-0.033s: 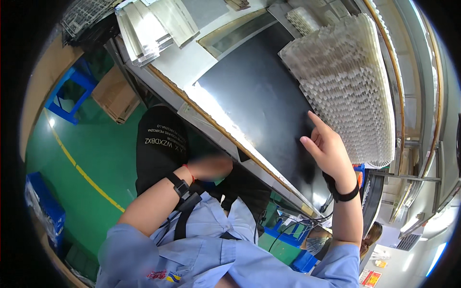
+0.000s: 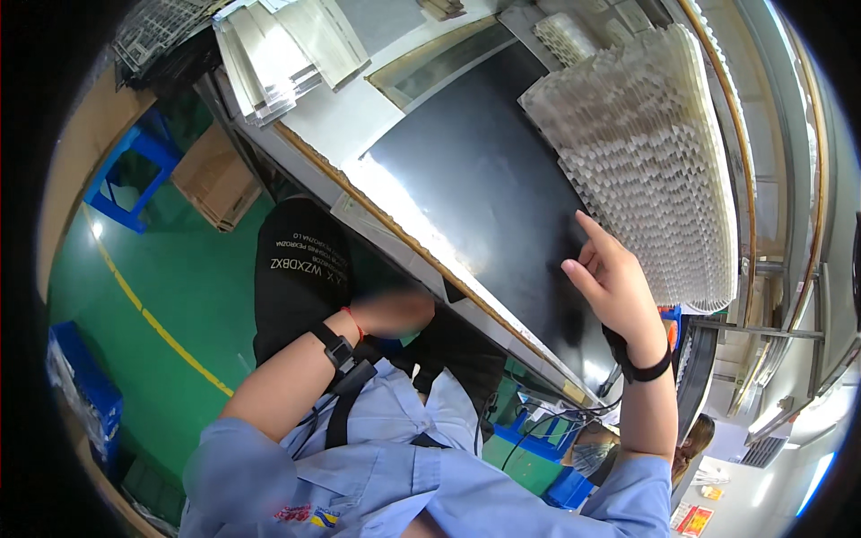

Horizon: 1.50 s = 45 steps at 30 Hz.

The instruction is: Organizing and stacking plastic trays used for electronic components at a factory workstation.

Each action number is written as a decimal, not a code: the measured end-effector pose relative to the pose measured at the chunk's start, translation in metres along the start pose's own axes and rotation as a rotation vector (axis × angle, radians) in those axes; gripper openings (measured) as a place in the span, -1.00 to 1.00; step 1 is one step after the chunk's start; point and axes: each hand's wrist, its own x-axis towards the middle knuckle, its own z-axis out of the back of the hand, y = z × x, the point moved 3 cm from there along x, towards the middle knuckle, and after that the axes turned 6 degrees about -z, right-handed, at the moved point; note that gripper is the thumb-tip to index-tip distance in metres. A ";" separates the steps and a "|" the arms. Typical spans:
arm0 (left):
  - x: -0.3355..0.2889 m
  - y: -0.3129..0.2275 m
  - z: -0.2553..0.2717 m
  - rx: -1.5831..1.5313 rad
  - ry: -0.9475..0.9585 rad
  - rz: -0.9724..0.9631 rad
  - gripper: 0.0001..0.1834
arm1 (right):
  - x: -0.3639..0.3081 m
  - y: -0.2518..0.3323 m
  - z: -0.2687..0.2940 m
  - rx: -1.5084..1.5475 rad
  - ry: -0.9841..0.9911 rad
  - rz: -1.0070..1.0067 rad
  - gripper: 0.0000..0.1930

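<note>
My right hand (image 2: 617, 285) hovers over or rests on the black mat (image 2: 484, 170); I cannot tell which. Its index finger and thumb stretch out apart, the other fingers curl, and nothing shows in its grasp. Right beside the index finger stands a large block of white, corrugated, translucent pieces (image 2: 646, 170) packed in rows. My left hand (image 2: 395, 314) lies at my lap near the bench edge. A smear hides its fingers, so what it may hold does not show.
Flat pale sheets (image 2: 273, 58) lie stacked at the bench's far left, near wire racks (image 2: 157, 40). A smaller white block (image 2: 567, 40) sits at the back. On the floor at left are a blue stool (image 2: 134, 175), a cardboard box (image 2: 215, 175) and a blue crate (image 2: 85, 394).
</note>
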 end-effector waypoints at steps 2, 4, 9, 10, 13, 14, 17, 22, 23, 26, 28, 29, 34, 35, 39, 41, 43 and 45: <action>0.001 0.001 0.001 0.020 0.010 -0.005 -0.65 | -0.013 0.004 0.006 0.025 -0.011 0.034 -0.40; 0.002 -0.002 0.002 0.042 0.020 -0.009 -0.65 | -0.022 -0.001 0.009 0.052 -0.073 0.052 -0.42; -0.017 -0.062 -0.007 0.194 0.280 0.005 -0.57 | -0.050 -0.043 0.022 0.178 -0.351 -0.080 -0.62; -0.026 -0.082 -0.008 0.198 0.379 -0.084 -0.58 | -0.059 -0.060 0.025 0.257 -0.417 -0.139 -0.65; -0.061 -0.155 -0.004 0.129 0.506 -0.224 -0.66 | -0.084 -0.120 0.025 0.406 -0.662 -0.339 -0.66; -0.072 -0.185 0.002 0.173 0.529 -0.326 -0.71 | -0.093 -0.137 0.024 0.379 -0.766 -0.399 -0.62; -0.089 -0.266 0.027 0.121 0.482 -0.510 -0.75 | -0.104 -0.164 0.020 0.706 -0.937 -0.474 -0.46; -0.041 -0.328 0.080 0.330 -0.203 -0.559 -0.44 | -0.103 -0.186 0.013 1.081 -0.933 -0.438 -0.17; -0.027 -0.327 0.095 0.418 -0.328 -0.578 -0.31 | -0.095 -0.180 0.014 1.129 -0.823 -0.388 -0.16; 0.021 -0.322 0.119 0.569 -0.406 -0.352 0.01 | -0.085 -0.179 0.012 1.216 -0.578 -0.355 -0.17; 0.051 -0.316 0.134 0.759 -0.376 -0.339 0.03 | -0.079 -0.183 0.009 1.226 -0.510 -0.316 -0.18; 0.060 -0.318 0.133 0.933 -0.340 -0.321 0.06 | -0.077 -0.185 0.008 1.223 -0.438 -0.288 -0.20; 0.095 -0.325 0.120 0.781 -0.267 -0.326 -0.02 | -0.080 -0.195 0.007 1.277 -0.467 -0.260 -0.24; 0.098 -0.329 0.111 0.745 -0.191 -0.359 -0.06 | -0.081 -0.197 0.007 1.281 -0.477 -0.267 -0.24; 0.101 -0.325 0.108 0.677 -0.205 -0.306 -0.21 | -0.083 -0.199 0.007 1.279 -0.495 -0.242 -0.22; 0.103 -0.322 0.110 0.676 -0.190 -0.316 -0.20 | -0.081 -0.200 0.007 1.340 -0.449 -0.241 -0.15; 0.102 -0.320 0.113 0.668 -0.259 -0.375 -0.24 | -0.082 -0.198 0.008 1.320 -0.459 -0.248 -0.16; 0.102 -0.318 0.115 0.612 -0.239 -0.379 -0.26 | -0.083 -0.192 0.010 1.341 -0.439 -0.269 -0.17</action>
